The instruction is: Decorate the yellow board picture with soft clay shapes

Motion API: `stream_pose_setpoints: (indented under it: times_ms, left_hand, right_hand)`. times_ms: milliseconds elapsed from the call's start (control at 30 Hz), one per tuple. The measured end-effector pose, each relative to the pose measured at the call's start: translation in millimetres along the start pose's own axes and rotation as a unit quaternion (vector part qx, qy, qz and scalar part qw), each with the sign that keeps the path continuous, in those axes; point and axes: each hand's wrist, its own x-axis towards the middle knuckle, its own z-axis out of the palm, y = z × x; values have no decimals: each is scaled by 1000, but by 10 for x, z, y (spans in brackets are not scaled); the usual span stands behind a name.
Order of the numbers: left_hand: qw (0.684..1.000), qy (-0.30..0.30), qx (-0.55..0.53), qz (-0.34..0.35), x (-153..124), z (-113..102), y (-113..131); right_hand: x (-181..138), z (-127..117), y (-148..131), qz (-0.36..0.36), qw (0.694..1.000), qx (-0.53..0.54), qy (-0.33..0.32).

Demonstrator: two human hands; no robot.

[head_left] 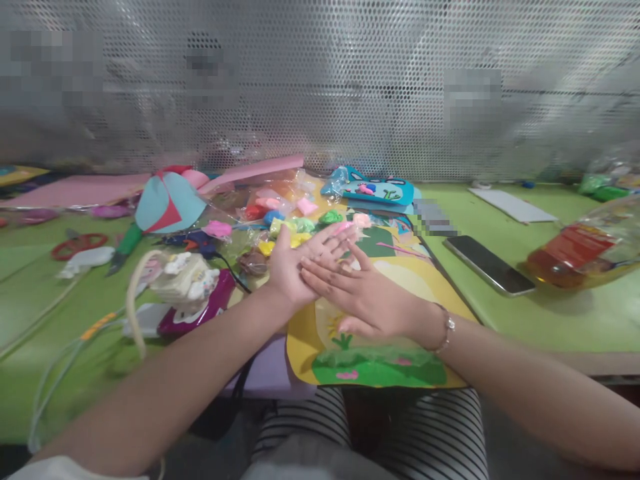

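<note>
One left hand (291, 275) flat | right hand (367, 293) flat atop | anything between: hidden | yellow card (301, 343): grassy edge nearest, long axis unclear

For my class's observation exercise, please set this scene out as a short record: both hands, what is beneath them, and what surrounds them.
Left hand: open, palm up
Right hand: fingers laid across the left palm
Between hands: cannot tell whether anything is there
Beneath hands: yellow picture sheet
Beyond hands: coloured lumps, some in clear wrapping
Far left: red-handled scissors
Right side: phone, bottle
Surface: green table
</note>
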Motion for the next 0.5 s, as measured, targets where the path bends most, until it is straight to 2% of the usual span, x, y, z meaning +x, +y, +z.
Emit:
stream_pose_setpoints:
  times_ms: [100,267,400,433,500]
  left_hand:
    - [999,22,3,26,-11,18,19]
    - [997,16,-10,-75,5,-6,3]
    - [999,25,-20,14,3,12,40]
    - [999,27,-22,15,1,18,37]
    - [999,30,-26,-24,1,22,12]
  right_hand:
    - [-11,10,4,-1,1000,3,-3]
    - [4,17,12,-4,1000,-1,11]
    - [-9,8,22,-4,1000,2,7]
    - [-12,10,24,-4,1000,4,9]
    - [-12,16,23,-7,1000,8,14]
